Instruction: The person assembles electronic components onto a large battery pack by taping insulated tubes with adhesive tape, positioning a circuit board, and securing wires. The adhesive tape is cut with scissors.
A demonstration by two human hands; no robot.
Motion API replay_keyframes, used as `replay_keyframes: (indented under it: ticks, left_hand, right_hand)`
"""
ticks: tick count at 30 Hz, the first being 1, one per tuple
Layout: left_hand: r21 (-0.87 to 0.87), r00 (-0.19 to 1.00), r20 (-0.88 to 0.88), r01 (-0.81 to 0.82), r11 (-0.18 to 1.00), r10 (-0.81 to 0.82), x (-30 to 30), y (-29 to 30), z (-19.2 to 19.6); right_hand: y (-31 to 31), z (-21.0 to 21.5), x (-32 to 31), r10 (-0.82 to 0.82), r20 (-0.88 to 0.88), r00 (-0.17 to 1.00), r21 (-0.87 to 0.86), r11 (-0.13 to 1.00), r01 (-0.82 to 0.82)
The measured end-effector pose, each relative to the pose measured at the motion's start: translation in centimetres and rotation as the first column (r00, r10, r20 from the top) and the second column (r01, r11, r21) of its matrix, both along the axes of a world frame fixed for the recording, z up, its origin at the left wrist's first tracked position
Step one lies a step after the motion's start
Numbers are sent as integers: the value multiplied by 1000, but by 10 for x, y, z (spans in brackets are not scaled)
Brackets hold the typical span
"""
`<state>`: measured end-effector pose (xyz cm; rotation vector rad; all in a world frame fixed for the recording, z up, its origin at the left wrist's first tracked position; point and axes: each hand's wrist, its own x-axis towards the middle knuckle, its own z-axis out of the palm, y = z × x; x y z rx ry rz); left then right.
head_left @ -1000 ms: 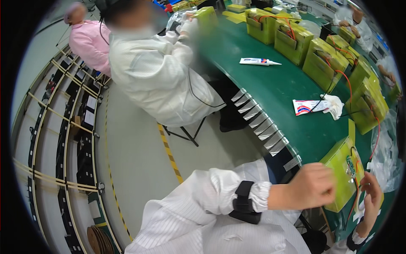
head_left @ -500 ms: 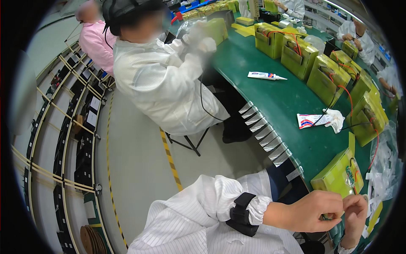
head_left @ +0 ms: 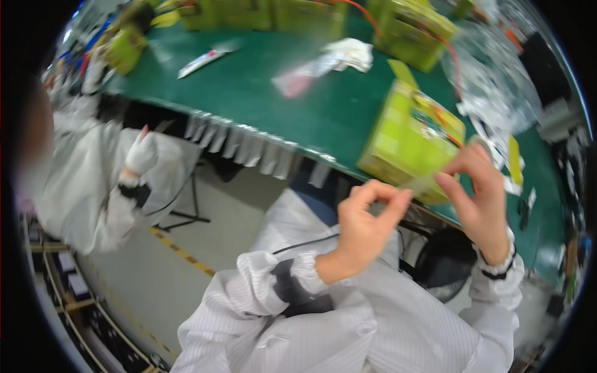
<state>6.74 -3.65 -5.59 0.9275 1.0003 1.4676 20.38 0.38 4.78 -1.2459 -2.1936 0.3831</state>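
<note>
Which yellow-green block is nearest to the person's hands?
The block at the near edge of the table, with a green circuit board; the other blocks are farther away.

So we're looking at a long green-topped bench (head_left: 249,90) sweeping across the room, its edge bowed by the lens and a bit of shine on the surface. Below it we get plain grey floor (head_left: 140,286) with yellow-and-black striped tape (head_left: 183,253) running at a slant. Bottom left we've got a shelving rack (head_left: 78,305) with pale rails, partly cut off, and near the bench's front edge we spot a round black stool (head_left: 448,261). Far corners are too blurry for us
</note>
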Motion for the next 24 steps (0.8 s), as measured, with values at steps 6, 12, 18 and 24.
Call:
replay_keyframes:
  ticks: [6, 12, 18, 24]
  left_hand:
    - [-75, 986, 151, 85, 994, -73, 30, 0, -12]
    - [-95, 983, 185, 29, 995, -11, 39, -5, -25]
    - [-32, 979, 203, -14, 999, 20, 43, -4, -25]
    - [-88, 960, 280, 13, 996, 12, 39, 0, -20]
  right_hand:
    - [4, -17, 27, -58, 26, 998, -64, 996, 60]
    - [11, -25, 28, -41, 33, 999, -180, 983, 46]
    - [17, -23, 26, -13, 2, 1000, -199, 980, 13]
    - [26, -24, 24, 2, -17, 1000, -226, 974, -6]
